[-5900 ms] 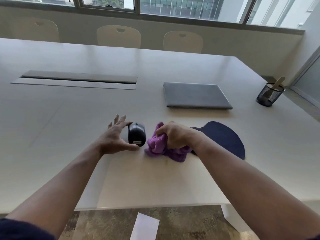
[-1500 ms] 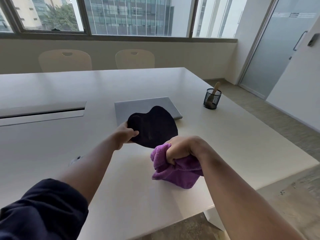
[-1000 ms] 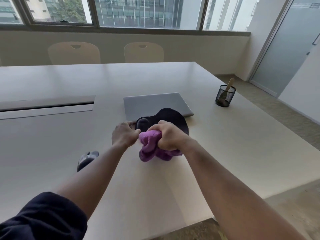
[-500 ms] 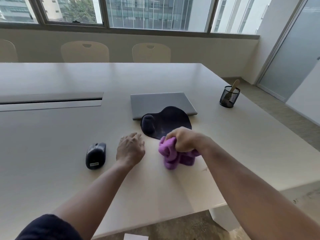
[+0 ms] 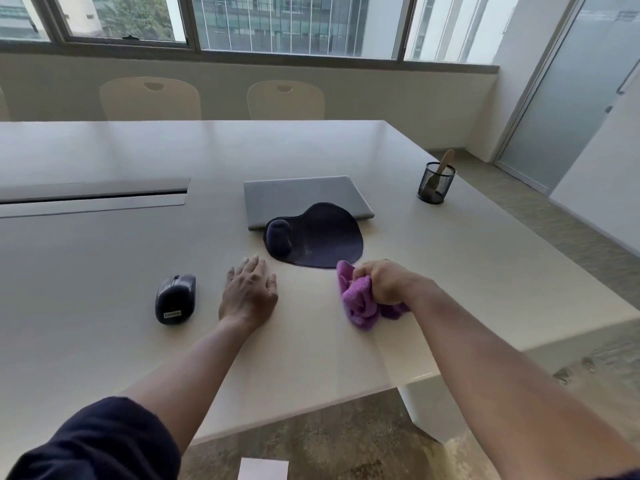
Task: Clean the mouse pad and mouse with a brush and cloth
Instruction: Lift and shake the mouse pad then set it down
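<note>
bare table [image 5: 104, 258] fills the left half of the frame, broken only by the cable hatch [image 5: 93, 199] at mid left. mouse [image 5: 175, 299] sits just left of the left hand [image 5: 249, 294], a narrow gap between. mouse pad [image 5: 317, 235] at centre overlaps the closed laptop [image 5: 301, 195] behind it. right hand [image 5: 384, 282] with cloth [image 5: 360, 301] blocks lower right of pad. mesh cup [image 5: 435, 183] with brush [image 5: 444, 163] upper right, well apart, open surface around it.

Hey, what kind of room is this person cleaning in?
Most likely an office meeting room: a long pale table with a cable hatch, matching chairs along its far side, a closed laptop, and high-rise buildings outside the windows.
</note>
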### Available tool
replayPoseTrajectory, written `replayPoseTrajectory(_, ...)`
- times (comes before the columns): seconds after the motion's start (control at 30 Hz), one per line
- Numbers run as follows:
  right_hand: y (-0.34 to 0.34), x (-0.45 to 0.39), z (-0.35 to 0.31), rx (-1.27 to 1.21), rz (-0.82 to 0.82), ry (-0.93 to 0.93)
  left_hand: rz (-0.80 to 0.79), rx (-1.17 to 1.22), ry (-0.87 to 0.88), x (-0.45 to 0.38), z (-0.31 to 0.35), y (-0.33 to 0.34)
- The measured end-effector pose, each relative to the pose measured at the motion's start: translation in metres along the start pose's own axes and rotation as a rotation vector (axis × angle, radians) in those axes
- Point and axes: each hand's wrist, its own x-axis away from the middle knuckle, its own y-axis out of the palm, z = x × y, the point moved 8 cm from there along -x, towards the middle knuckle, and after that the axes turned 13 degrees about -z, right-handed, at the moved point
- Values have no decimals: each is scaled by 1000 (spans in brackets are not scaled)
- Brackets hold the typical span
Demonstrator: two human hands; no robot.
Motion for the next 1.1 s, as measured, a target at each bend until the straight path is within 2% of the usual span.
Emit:
replayPoseTrajectory(0.1, -1, 9, 12, -27, -62, 56, 12, -51, -28, 1, 2, -4)
replayPoseTrajectory(0.13, -5, 9, 10, -101, -30, 30, 24, -35, -36, 2, 4, -4)
replayPoseTrajectory(0.2, -22, 13, 4, -193, 144, -44, 41, 38, -29, 8, 17, -2)
replayPoseTrajectory(0.27, -26, 29, 12, -186, 290, -112, 31, 64, 47, 27, 59, 10)
replayPoseTrajectory(0.3, -24, 25, 5, -130, 284, -135, 28, 83, 69, 30, 67, 15)
replayPoseTrajectory(0.4, 0, 16, -12, 70, 152, -152, 6, 91, 82, 38, 74, 28)
replayPoseTrajectory(0.47, 8, 17, -5, 56, 116, -136, -18, 58, 84, 41, 72, 35)
replayPoseTrajectory(0.7, 13, 63, 51, 35, -18, 137, -40, 17, 84, 43, 74, 41)
replayPoseTrajectory(0.87, 28, 96, 89, 159, -229, 368, -51, 5, 84, 47, 75, 40)
replayPoseTrajectory(1.0, 36, 121, 94, 181, -419, 411, -52, 5, 86, 46, 75, 41)
replayPoseTrajectory(1.03, 32, 124, 95, 107, -414, 443, -51, 4, 85, 46, 75, 41)
replayPoseTrajectory(1.1, 10, 122, 83, 50, -342, 386, -48, 3, 83, 45, 73, 42)
